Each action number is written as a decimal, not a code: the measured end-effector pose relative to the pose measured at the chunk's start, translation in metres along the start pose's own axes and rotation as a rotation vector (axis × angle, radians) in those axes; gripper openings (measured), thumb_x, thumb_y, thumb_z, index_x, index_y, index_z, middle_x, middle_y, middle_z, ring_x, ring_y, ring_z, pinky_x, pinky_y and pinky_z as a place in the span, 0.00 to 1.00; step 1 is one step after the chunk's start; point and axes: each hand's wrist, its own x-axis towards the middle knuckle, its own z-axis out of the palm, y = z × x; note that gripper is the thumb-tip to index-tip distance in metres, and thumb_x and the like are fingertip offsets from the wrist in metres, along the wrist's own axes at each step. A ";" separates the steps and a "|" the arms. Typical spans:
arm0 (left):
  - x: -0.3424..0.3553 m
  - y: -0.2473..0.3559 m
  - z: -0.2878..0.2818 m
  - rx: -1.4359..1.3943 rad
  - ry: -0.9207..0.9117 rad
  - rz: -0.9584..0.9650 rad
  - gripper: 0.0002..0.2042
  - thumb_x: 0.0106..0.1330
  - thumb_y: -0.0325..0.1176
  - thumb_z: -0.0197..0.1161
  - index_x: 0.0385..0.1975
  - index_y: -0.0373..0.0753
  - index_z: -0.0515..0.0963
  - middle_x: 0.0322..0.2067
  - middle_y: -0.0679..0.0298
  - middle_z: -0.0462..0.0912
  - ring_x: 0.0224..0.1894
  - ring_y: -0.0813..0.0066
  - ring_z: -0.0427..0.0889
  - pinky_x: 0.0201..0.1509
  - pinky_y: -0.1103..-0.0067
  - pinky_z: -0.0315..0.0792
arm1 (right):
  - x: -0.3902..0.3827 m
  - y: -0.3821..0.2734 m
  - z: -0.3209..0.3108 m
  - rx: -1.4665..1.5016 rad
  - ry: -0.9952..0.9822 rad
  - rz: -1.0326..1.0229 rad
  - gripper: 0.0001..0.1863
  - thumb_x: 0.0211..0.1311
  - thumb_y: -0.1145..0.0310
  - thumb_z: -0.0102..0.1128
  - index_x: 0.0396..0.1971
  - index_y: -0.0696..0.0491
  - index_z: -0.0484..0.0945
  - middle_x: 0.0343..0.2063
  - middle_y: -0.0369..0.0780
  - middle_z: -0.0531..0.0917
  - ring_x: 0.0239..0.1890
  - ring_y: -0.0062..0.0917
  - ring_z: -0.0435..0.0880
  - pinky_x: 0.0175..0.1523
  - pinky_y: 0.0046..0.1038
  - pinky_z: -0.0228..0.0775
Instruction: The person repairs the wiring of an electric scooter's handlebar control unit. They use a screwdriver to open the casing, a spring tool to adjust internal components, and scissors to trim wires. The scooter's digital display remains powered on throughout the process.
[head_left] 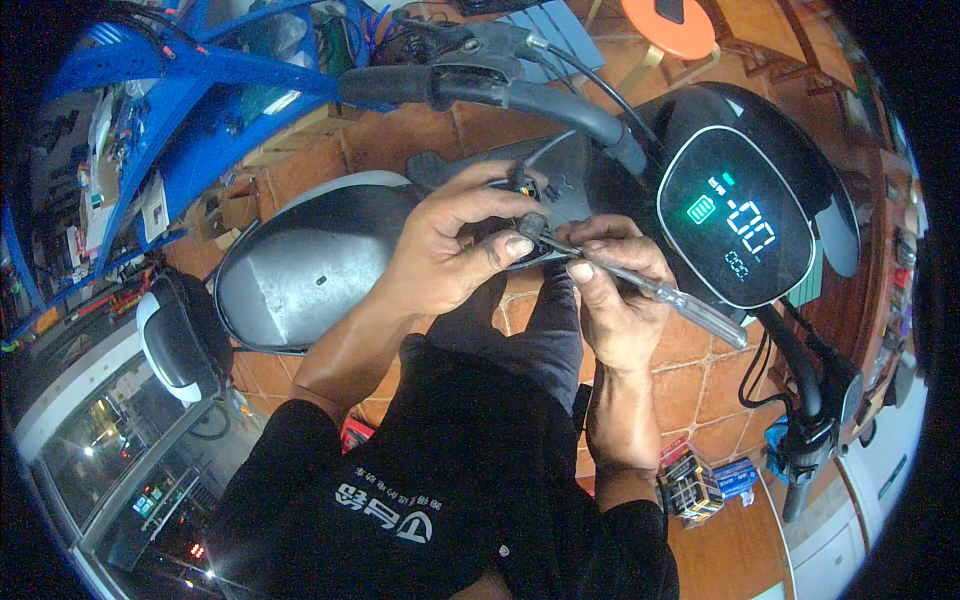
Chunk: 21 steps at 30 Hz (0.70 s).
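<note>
My left hand (pixel 450 245) is closed around a small dark component (pixel 532 228), thumb and fingers pressed against it, in front of the handlebar (pixel 540 112). Just to its right, my right hand (pixel 625 305) grips a screwdriver (pixel 705 315) with a clear handle, thumb and fingers along it, its shaft pointing left into the component. The exact meeting of tip and part is partly hidden by my fingers. A thin black cable rises behind the component.
An electric scooter's lit display (pixel 735 215) stands at right, its black seat (pixel 300 270) at left. Behind are blue shelving (pixel 170 60) with clutter and an orange stool (pixel 668 22). Boxes (pixel 695 480) sit on a wooden surface at lower right. The floor (pixel 705 400) is tiled.
</note>
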 end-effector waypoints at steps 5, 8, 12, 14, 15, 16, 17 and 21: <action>0.001 -0.002 -0.002 0.049 -0.043 0.060 0.17 0.61 0.43 0.67 0.42 0.36 0.82 0.51 0.54 0.78 0.54 0.63 0.76 0.57 0.70 0.70 | -0.001 0.002 -0.005 0.079 -0.014 0.006 0.09 0.54 0.82 0.66 0.35 0.57 0.77 0.37 0.50 0.83 0.43 0.37 0.83 0.48 0.36 0.77; 0.001 -0.003 -0.004 0.023 -0.055 0.065 0.15 0.61 0.37 0.68 0.44 0.36 0.82 0.51 0.56 0.76 0.54 0.63 0.76 0.57 0.71 0.70 | 0.000 -0.007 -0.003 -0.138 -0.035 -0.077 0.07 0.53 0.81 0.67 0.32 0.56 0.80 0.35 0.49 0.84 0.39 0.36 0.85 0.45 0.35 0.79; 0.000 -0.005 -0.002 -0.055 -0.060 0.066 0.15 0.61 0.37 0.68 0.44 0.36 0.81 0.51 0.55 0.76 0.54 0.63 0.76 0.57 0.71 0.70 | 0.004 -0.014 0.001 -0.373 -0.102 -0.255 0.04 0.54 0.78 0.67 0.30 0.56 0.81 0.34 0.48 0.85 0.39 0.36 0.87 0.45 0.35 0.81; 0.000 -0.005 -0.003 -0.057 -0.074 0.077 0.15 0.62 0.37 0.67 0.44 0.36 0.81 0.51 0.55 0.76 0.54 0.63 0.76 0.57 0.71 0.69 | 0.005 -0.017 0.001 -0.461 -0.139 -0.321 0.06 0.56 0.77 0.67 0.31 0.53 0.79 0.32 0.49 0.85 0.39 0.38 0.87 0.44 0.36 0.81; 0.001 -0.004 -0.004 -0.047 -0.080 0.073 0.15 0.62 0.37 0.67 0.44 0.36 0.81 0.51 0.55 0.76 0.55 0.63 0.75 0.58 0.71 0.69 | 0.005 -0.017 0.002 -0.468 -0.142 -0.318 0.06 0.56 0.76 0.67 0.30 0.53 0.79 0.33 0.49 0.85 0.39 0.38 0.87 0.44 0.36 0.81; 0.001 -0.003 -0.005 -0.037 -0.087 0.068 0.15 0.62 0.37 0.67 0.44 0.36 0.81 0.51 0.55 0.76 0.55 0.63 0.75 0.58 0.71 0.69 | 0.005 -0.018 0.002 -0.475 -0.145 -0.316 0.06 0.56 0.76 0.67 0.30 0.53 0.79 0.33 0.49 0.85 0.39 0.38 0.87 0.44 0.36 0.81; 0.001 -0.004 -0.005 -0.042 -0.092 0.074 0.15 0.62 0.37 0.67 0.44 0.36 0.81 0.52 0.55 0.76 0.55 0.63 0.75 0.58 0.71 0.69 | 0.005 -0.018 0.002 -0.482 -0.148 -0.314 0.05 0.56 0.76 0.67 0.30 0.53 0.78 0.33 0.49 0.85 0.39 0.38 0.87 0.45 0.36 0.81; 0.001 -0.004 -0.007 -0.072 -0.102 0.063 0.15 0.63 0.37 0.66 0.45 0.35 0.81 0.52 0.54 0.75 0.56 0.63 0.74 0.59 0.71 0.69 | 0.004 -0.014 0.000 -0.383 -0.125 -0.248 0.08 0.55 0.77 0.67 0.33 0.54 0.77 0.32 0.49 0.85 0.39 0.38 0.87 0.44 0.36 0.80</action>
